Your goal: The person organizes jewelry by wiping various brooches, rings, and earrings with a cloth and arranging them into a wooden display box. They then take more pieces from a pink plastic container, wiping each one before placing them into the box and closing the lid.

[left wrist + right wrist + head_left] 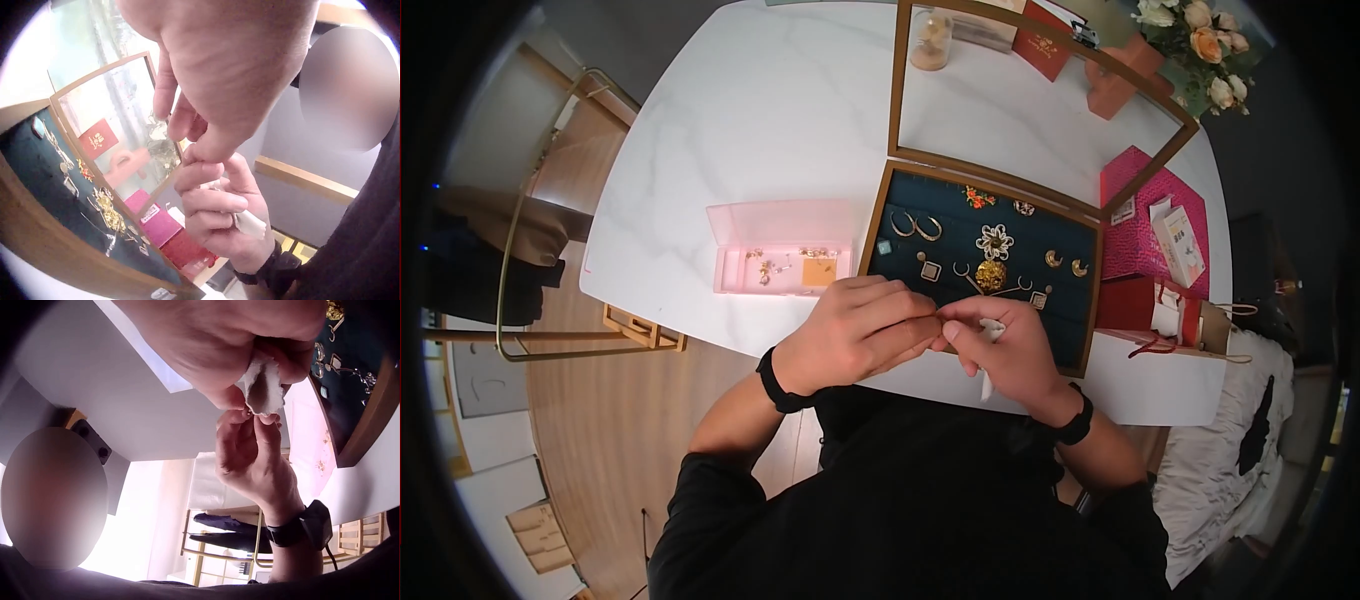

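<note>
Both hands meet over the front edge of the jewelry box (1090,300), a wooden-framed case with dark green lining and raised glass lid. My right hand (1010,345) holds a crumpled white tissue (265,390) in its curled fingers, its end sticking out below. The left hand (870,325) pinches a tiny shiny piece of jewelry (249,412) between thumb and fingertips, right against the right fingertips; mostly hidden, its kind I cannot tell. On the lining lie hoop earrings (928,229), a white flower brooch (994,242) and a gold flower-shaped ornament (991,275).
Left of the box stands an open pink case (730,268) with small jewelry inside. A magenta box (1135,240) and a red gift bag (1135,305) are on the right. Flowers (1205,45) stand behind the raised lid (1040,170) on the white marbled table (730,110).
</note>
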The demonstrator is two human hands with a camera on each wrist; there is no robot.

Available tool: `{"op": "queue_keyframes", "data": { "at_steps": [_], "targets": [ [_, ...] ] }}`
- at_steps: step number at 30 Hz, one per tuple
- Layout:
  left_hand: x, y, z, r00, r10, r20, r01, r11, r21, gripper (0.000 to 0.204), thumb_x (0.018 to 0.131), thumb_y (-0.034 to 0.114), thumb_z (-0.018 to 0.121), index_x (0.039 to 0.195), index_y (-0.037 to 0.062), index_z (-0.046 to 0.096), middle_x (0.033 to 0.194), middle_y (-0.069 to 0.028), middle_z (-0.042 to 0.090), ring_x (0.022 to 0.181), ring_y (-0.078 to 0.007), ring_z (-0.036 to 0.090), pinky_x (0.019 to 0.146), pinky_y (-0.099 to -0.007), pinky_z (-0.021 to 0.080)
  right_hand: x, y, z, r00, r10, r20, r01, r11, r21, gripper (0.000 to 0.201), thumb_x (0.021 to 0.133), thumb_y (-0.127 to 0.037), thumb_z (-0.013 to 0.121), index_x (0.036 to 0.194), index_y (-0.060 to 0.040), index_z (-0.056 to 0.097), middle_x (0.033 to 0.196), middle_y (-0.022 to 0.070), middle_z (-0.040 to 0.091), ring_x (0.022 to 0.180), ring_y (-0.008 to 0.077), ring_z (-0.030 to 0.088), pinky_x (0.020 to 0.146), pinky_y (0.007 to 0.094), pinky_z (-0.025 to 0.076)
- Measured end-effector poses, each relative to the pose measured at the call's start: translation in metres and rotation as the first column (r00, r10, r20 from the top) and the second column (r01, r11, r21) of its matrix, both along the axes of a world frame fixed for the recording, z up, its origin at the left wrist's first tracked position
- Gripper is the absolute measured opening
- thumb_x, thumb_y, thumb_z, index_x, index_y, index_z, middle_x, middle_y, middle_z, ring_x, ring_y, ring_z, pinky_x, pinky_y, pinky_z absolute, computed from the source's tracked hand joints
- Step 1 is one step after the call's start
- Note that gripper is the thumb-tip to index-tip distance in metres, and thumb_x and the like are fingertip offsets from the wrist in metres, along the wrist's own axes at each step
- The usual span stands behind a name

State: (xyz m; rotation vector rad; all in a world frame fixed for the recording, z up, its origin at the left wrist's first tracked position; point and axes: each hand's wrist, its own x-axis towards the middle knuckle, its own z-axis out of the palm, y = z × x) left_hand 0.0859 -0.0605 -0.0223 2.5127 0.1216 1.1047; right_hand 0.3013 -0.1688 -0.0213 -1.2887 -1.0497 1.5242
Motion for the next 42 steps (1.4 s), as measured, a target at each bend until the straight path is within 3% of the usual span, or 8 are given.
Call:
{"op": "queue_keyframes", "data": {
  "at_steps": [12,14,18,23,30,34,36,42],
  "targets": [
    [-0.002,-0.012,-0.015,0.996,0.055,-0.075,-0.072,0.966,-0.248,0.018,0.083,-0.003,0.083,0.096,0.0007,0.073,0.097,-0.0091,0.072,0.078,-0.0256,0.073,0.064,-0.0346,0.061,-0.004,0.006,0.001,0.986,0.006,0.168,-0.012,0.999,0.036,0.016,0.099,-0.013,0.082,0.106,0.0010,0.077,0.089,-0.0005,0.076,0.079,0.0034,0.065,0.072,0.0231,0.052],
    [-0.005,-0.014,-0.011,0.990,0.002,-0.141,-0.082,0.820,-0.567,0.016,0.083,-0.007,0.081,0.094,0.0004,0.074,0.095,-0.0082,0.072,0.079,-0.0212,0.074,0.067,-0.0307,0.063,0.001,0.010,0.002,0.986,0.050,0.159,-0.056,0.998,0.034,0.016,0.099,-0.014,0.081,0.104,0.0006,0.078,0.087,-0.0005,0.075,0.076,0.0033,0.064,0.069,0.0228,0.051],
    [-0.010,-0.009,-0.009,0.980,-0.046,-0.191,-0.110,0.679,-0.725,0.014,0.084,-0.010,0.079,0.094,0.0003,0.075,0.094,-0.0060,0.074,0.081,-0.0143,0.074,0.070,-0.0272,0.063,0.006,0.022,0.003,0.986,0.167,0.028,-0.164,0.982,-0.089,0.019,0.101,-0.019,0.080,0.101,0.0001,0.079,0.080,-0.0001,0.074,0.066,0.0029,0.061,0.059,0.0220,0.046],
    [-0.018,-0.005,-0.023,0.991,-0.046,-0.130,-0.105,0.362,-0.926,0.012,0.092,-0.011,0.075,0.102,-0.0026,0.077,0.094,-0.0045,0.075,0.082,-0.0078,0.072,0.071,-0.0238,0.058,0.001,0.029,0.006,0.988,0.110,0.111,-0.106,0.994,-0.034,0.022,0.103,-0.021,0.080,0.103,0.0009,0.079,0.080,0.0008,0.074,0.063,0.0031,0.060,0.055,0.0218,0.045],
    [-0.020,-0.008,-0.032,0.998,0.015,-0.063,-0.065,0.337,-0.939,0.014,0.095,-0.011,0.075,0.107,-0.0047,0.076,0.091,-0.0049,0.076,0.078,-0.0094,0.074,0.074,-0.0240,0.059,-0.007,0.030,-0.001,1.000,0.016,0.026,-0.017,1.000,0.021,0.018,0.100,-0.014,0.082,0.111,-0.0001,0.078,0.092,0.0018,0.076,0.068,0.0046,0.063,0.060,0.0218,0.049],
    [-0.021,-0.008,-0.032,0.999,0.017,-0.039,-0.042,0.178,-0.983,0.010,0.095,-0.005,0.079,0.105,-0.0030,0.078,0.090,-0.0045,0.079,0.078,-0.0068,0.073,0.073,-0.0227,0.058,-0.012,0.028,-0.002,0.998,0.032,0.063,-0.038,0.995,0.096,0.018,0.098,-0.009,0.084,0.113,-0.0007,0.078,0.092,0.0008,0.075,0.071,0.0041,0.063,0.063,0.0214,0.050],
    [-0.022,-0.006,-0.031,1.000,0.007,-0.006,-0.007,0.114,-0.993,0.010,0.096,-0.005,0.078,0.105,-0.0036,0.078,0.091,-0.0056,0.079,0.079,-0.0079,0.074,0.074,-0.0234,0.059,-0.013,0.028,-0.006,0.983,0.011,0.185,-0.057,0.967,0.248,0.019,0.094,-0.006,0.086,0.110,-0.0008,0.078,0.088,0.0001,0.074,0.072,0.0030,0.062,0.067,0.0213,0.050],
    [-0.021,-0.006,-0.036,1.000,-0.028,0.004,0.006,0.061,-0.998,0.014,0.097,-0.010,0.073,0.110,-0.0068,0.076,0.094,-0.0105,0.079,0.080,-0.0132,0.076,0.073,-0.0269,0.062,-0.011,0.031,0.004,0.929,0.059,0.366,-0.137,0.972,0.189,0.017,0.094,-0.007,0.086,0.107,0.0008,0.077,0.082,0.0006,0.072,0.069,0.0018,0.060,0.064,0.0211,0.048]
  ]
}}
